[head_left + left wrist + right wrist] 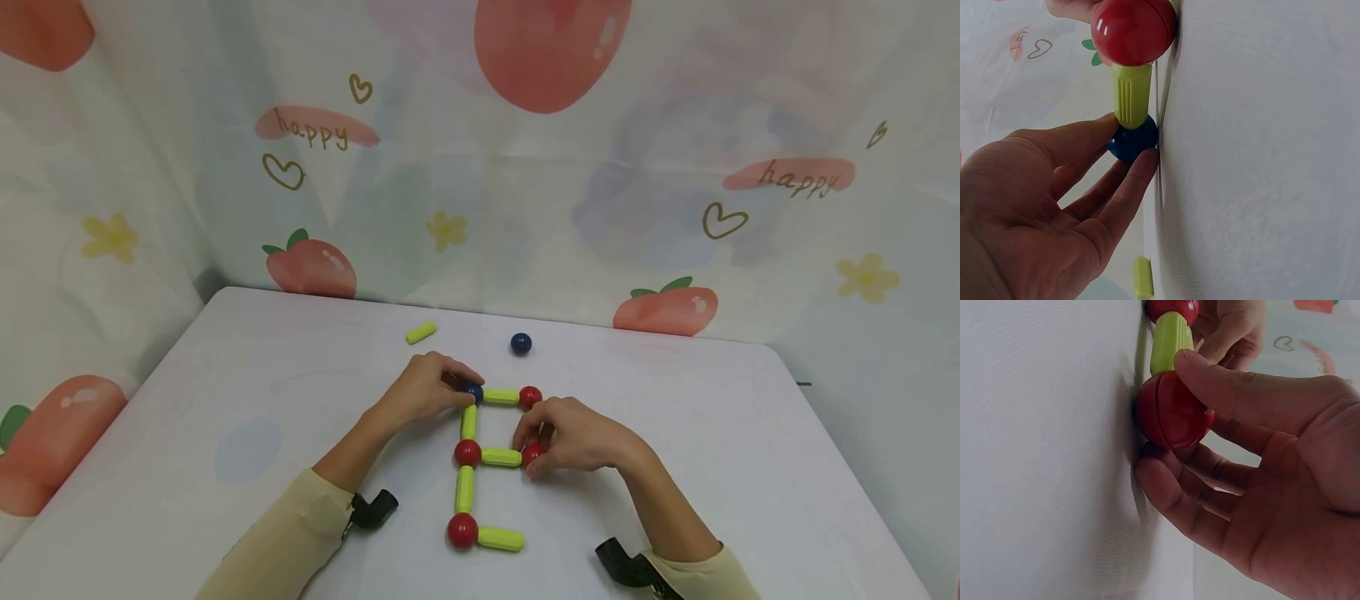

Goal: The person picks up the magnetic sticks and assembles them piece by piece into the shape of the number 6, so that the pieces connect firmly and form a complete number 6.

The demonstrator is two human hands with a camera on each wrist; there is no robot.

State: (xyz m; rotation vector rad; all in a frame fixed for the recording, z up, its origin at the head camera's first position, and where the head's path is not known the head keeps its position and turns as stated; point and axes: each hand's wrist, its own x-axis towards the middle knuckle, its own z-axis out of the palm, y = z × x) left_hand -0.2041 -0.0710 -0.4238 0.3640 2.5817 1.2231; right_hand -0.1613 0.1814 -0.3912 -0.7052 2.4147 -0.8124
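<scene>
Red and blue balls and yellow-green rods lie joined on the table. My left hand (424, 387) pinches the blue ball (1132, 139) at the far left corner, thumb on one side and fingers on the other. From that ball one rod (500, 397) runs right to a red ball (530, 397), another (468, 422) toward me to a second red ball (467, 453). My right hand (581, 435) holds the red ball (1172, 411) at the right end of the middle rod (501, 457). Nearer me, a rod (465, 489) leads to the front red ball (462, 531).
From the front red ball a rod (501, 538) sticks out to the right. Beyond the hands, a loose yellow-green rod (421, 332) and a loose blue ball (521, 343) lie near the back edge of the white table (187, 400). A printed curtain (510, 208) hangs behind.
</scene>
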